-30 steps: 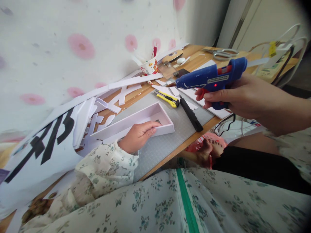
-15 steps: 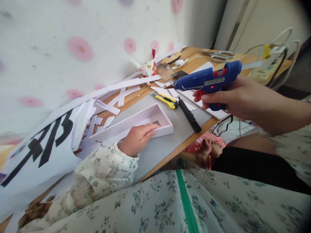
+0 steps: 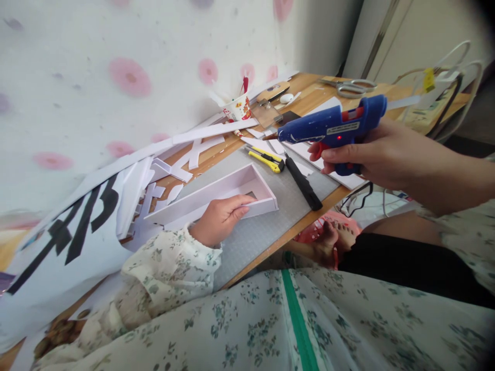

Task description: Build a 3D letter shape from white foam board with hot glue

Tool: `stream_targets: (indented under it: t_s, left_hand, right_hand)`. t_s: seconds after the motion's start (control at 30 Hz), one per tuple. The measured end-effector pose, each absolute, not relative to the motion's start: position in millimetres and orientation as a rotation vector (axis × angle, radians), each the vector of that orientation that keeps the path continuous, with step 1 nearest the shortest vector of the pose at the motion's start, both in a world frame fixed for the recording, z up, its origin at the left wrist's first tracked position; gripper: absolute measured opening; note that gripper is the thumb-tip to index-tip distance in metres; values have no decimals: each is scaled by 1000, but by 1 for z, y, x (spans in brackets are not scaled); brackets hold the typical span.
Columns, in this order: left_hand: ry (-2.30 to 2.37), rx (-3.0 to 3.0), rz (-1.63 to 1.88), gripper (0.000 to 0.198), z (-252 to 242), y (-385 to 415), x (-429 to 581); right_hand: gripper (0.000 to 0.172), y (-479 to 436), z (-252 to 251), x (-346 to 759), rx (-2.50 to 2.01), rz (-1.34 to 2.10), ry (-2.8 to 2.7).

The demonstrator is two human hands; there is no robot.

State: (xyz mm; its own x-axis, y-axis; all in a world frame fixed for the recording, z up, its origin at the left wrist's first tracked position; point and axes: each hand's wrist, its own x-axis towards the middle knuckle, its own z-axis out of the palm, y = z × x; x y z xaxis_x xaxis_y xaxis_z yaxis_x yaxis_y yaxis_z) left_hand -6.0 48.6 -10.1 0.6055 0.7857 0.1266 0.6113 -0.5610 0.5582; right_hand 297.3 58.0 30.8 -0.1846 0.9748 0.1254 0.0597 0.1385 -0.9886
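My left hand pinches the near wall of a long white foam-board box, which rests on a grey cutting mat. The box's left end looks open, and my hand hides part of its near side. My right hand is wrapped round the handle of a blue glue gun, with fingers at its red trigger. The gun is raised over the right of the mat, apart from the box, its nozzle pointing left and a small red light glowing. Beyond the box lie a yellow utility knife and a black pen-like tool.
White board offcuts crowd the table's left and back. A paper cup holding sticks stands near the wall. Scissors lie at the back right, near a power strip with cables. A sheet with black marks leans at the left.
The view has shifted very slightly. Both hands keep their places, the left on the box and the right round the glue gun.
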Motion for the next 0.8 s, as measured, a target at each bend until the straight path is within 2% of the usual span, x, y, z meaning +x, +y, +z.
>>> stream_targets:
  t_s: [0.3,0.5,0.8]
  left_hand:
    - [1162,2398,532,24,-3,41,-13]
    - [1362,1894,868,21,5,17,-22]
    - [1237,1562,864,18,-5,9,-16]
  right_hand:
    - [15,56,31,302,-993,1252,-1511]
    - [22,59,21,301,-1043,1346,-1678]
    - [25,53,18,282,-1099,1343,-1835]
